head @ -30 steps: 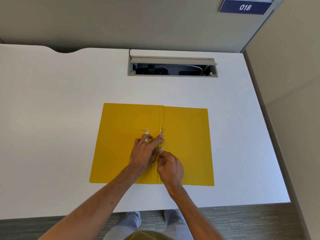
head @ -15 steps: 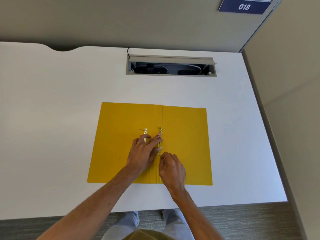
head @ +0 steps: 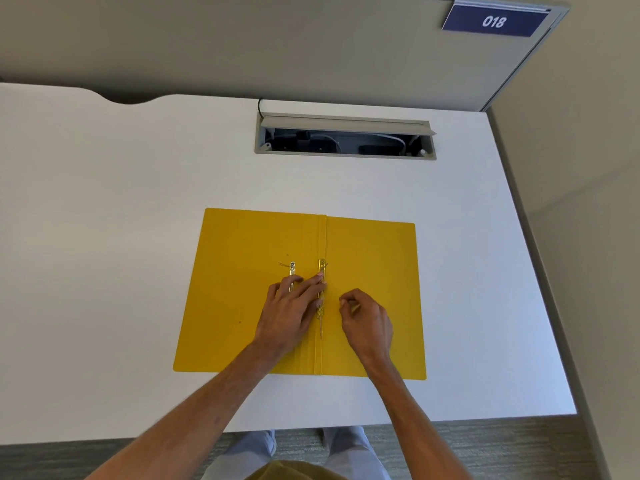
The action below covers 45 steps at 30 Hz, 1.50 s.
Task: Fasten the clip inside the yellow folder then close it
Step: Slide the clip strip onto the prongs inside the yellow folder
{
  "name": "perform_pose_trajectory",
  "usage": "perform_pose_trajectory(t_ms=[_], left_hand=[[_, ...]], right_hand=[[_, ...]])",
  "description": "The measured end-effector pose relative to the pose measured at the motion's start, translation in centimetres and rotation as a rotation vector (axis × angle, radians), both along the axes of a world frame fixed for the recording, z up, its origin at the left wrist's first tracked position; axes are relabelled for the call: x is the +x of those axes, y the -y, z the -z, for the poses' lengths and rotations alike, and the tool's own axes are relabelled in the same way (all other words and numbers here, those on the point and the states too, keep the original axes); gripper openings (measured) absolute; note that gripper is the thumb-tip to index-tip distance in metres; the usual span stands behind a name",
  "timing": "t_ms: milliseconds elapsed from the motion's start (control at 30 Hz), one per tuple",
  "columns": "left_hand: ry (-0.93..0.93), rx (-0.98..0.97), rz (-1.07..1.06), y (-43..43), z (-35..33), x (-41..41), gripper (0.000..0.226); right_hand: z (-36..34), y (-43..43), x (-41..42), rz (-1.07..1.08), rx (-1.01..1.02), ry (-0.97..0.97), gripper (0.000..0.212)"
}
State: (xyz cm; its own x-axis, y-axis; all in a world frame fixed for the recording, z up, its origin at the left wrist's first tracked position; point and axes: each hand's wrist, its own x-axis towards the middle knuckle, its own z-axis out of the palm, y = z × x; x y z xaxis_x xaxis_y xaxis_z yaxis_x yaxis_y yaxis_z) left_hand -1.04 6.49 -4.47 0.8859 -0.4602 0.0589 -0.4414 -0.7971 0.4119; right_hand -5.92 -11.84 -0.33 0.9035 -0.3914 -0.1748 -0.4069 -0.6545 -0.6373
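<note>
Open flat yellow card folder on white desk: light, floppy. Thin springy brass clip at spine (pinned by flat left hand). Right hand loosely curled, apparently empty.

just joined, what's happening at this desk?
A person is working on a yellow card folder lying open flat on a white desk. The left hand presses down on the brass metal clip at the spine, fingers spread across it. The right hand hovers beside it, fingers pinched. A loose clip bar lies on the left cover. The folder isn't closed yet.
</note>
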Motion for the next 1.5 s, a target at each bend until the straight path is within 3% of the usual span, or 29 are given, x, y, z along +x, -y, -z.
perform_pose_trajectory(t_ms=[300,400,567,767,967,1167,1500], left_hand=[[0.022,0.067,0.0,1.8,0.0,0.1,0.038],[0.013,0.066,-0.008,2.0,-0.3,0.4,0.037],[0.009,0.02,-0.031,1.8,-0.7,0.7,0.025],[-0.009,-0.02,-0.065,1.9,-0.2,0.2,0.047],[-0.012,0.151,0.018,2.0,-0.8,-0.3,0.082],[-0.003,0.248,0.022,2.6,-1.3,-0.2,0.081],[0.006,0.236,-0.013,2.7,-0.7,-0.9,0.077]], right_hand=[[-0.9,-1.2,7.6,-0.178,0.1,0.052,0.016],[0.1,-1.2,8.4,-0.093,0.119,0.037,0.003],[1.3,-0.6,8.8,0.081,0.208,0.006,0.005],[2.4,0.4,9.8,0.116,0.285,-0.068,0.015],[2.1,0.4,10.2,0.111,0.25,-0.097,0.008],[1.7,0.7,10.7,0.08,0.19,-0.129,0.007],[1.4,1.2,11.9,0.02,0.131,-0.204,0.009]])
